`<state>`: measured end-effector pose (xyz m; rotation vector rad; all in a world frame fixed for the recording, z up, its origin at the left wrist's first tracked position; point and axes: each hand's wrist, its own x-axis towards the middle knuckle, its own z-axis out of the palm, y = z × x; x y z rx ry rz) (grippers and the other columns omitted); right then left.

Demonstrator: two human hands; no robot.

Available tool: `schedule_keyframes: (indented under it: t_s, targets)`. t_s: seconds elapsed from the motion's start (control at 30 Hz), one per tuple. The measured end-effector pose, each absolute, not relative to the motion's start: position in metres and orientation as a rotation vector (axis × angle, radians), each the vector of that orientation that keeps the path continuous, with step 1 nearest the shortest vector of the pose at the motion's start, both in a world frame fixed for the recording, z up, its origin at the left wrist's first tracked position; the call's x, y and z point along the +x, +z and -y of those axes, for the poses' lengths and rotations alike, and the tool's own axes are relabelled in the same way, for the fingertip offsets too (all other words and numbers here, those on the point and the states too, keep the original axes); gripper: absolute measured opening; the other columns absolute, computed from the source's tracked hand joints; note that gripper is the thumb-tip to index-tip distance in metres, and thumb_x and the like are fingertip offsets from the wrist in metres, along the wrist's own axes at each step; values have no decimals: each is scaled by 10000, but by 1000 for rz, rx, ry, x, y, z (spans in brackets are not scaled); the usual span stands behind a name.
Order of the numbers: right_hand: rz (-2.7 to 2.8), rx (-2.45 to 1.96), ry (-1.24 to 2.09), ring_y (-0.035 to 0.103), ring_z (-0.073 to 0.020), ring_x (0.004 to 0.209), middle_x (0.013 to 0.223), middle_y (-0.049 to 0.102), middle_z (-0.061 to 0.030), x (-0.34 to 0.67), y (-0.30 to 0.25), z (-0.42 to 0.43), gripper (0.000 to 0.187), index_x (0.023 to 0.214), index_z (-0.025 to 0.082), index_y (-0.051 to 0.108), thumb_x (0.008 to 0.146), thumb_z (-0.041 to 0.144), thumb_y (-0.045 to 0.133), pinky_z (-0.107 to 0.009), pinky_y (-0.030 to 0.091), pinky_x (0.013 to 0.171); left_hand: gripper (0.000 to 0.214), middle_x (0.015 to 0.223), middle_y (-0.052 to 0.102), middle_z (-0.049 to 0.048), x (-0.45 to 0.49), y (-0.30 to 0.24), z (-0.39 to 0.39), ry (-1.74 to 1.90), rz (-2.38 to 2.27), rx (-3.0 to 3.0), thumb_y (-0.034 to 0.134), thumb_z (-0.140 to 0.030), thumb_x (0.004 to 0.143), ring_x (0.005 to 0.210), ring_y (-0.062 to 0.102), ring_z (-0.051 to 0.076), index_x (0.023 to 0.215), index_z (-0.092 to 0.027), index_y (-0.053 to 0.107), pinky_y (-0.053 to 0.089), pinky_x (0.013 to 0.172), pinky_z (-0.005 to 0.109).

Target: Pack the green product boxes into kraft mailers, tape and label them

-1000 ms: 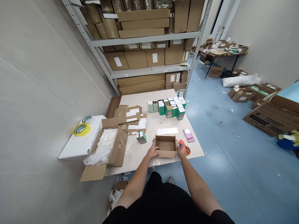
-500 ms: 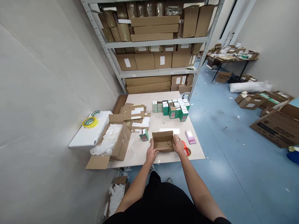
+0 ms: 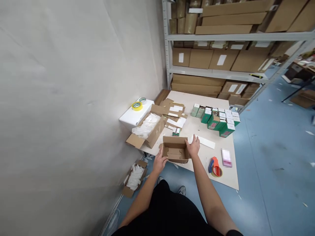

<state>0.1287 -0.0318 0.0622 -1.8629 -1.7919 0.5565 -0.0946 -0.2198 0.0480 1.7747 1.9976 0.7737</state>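
An open cardboard box (image 3: 175,154) with its flaps up sits between my two hands at the table's near edge. My left hand (image 3: 159,161) grips its left side, thumb along the wall. On the opposite side my right hand (image 3: 193,146) holds the right wall, fingers pointing up and forward. Inside, the box shows only its bare cardboard bottom. Just behind it stands a small green and white box (image 3: 176,131), partly hidden by the back flap. A white strip (image 3: 206,142) lies beyond my right hand.
Left stands a carton (image 3: 155,132) of white plastic packing, beside yellow tape (image 3: 136,106) on a white surface. Flattened cardboard (image 3: 176,113) lies behind. Several green boxes (image 3: 226,129) are grouped at the right; a red tape dispenser (image 3: 216,166) is nearer. Shelving (image 3: 219,73) rises at the back.
My view has swung left, so the table and shelving appear further right. The cardboard box has shifted left over the table, away from the tape dispenser and in front of the small green box.
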Motion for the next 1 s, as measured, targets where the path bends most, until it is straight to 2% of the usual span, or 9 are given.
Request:
schedule_keyframes:
  t_s: [0.2,0.33,0.47,0.6,0.73,0.83,1.0]
  targets:
    - [1996,-1444,465,336,-381,1484,1598,390,-203,31,70,31,694,1534,191,433,934,516,557,-570,363,1158,164,1711,276,46,-149,39,249,714,-2042,1736,659,-286,934,1581,214,387,962,-218,806,360,1216,589]
    - [2176,-1208,494,387,-341,1464,1592,422,-171,-40,80,24,599,1486,205,511,945,455,571,-532,380,1170,124,1692,326,57,-182,35,257,621,-2007,1701,701,-251,897,1565,253,404,933,-206,809,391,1189,592]
    - [2367,-1064,520,478,-310,1391,1519,530,-152,-106,91,1,498,1418,193,595,941,335,578,-493,379,1181,125,1698,313,37,-204,33,258,610,-1999,1683,725,-210,868,1567,247,402,950,-225,818,372,1197,592]
    - [2538,-1129,514,547,-281,1305,1363,659,-137,-153,100,-24,433,1336,166,663,914,196,565,-417,422,1138,106,1702,305,24,-218,30,257,610,-1952,1700,740,-221,867,1564,248,405,932,-233,824,364,1195,588]
    - [2691,-1261,398,566,-276,1288,1362,666,-144,-183,106,-41,447,1342,150,670,911,133,554,-364,416,1114,97,1699,313,12,-229,27,255,615,-1910,1748,728,-212,879,1563,251,399,887,-235,821,378,1184,582]
    - [2887,-1273,299,580,-263,1281,1373,664,-137,-199,105,-49,477,1353,180,672,894,93,573,-327,409,1083,106,1695,323,8,-233,28,254,618,-1903,1751,723,-215,885,1560,256,400,900,-243,824,386,1171,594]
    - [2998,-1422,209,667,-259,1098,1142,743,-187,-212,102,-54,324,1128,137,762,920,56,527,-305,448,913,110,1691,330,-11,-239,30,252,627,-1892,1761,732,-234,883,1561,252,388,922,-269,828,378,1172,608]
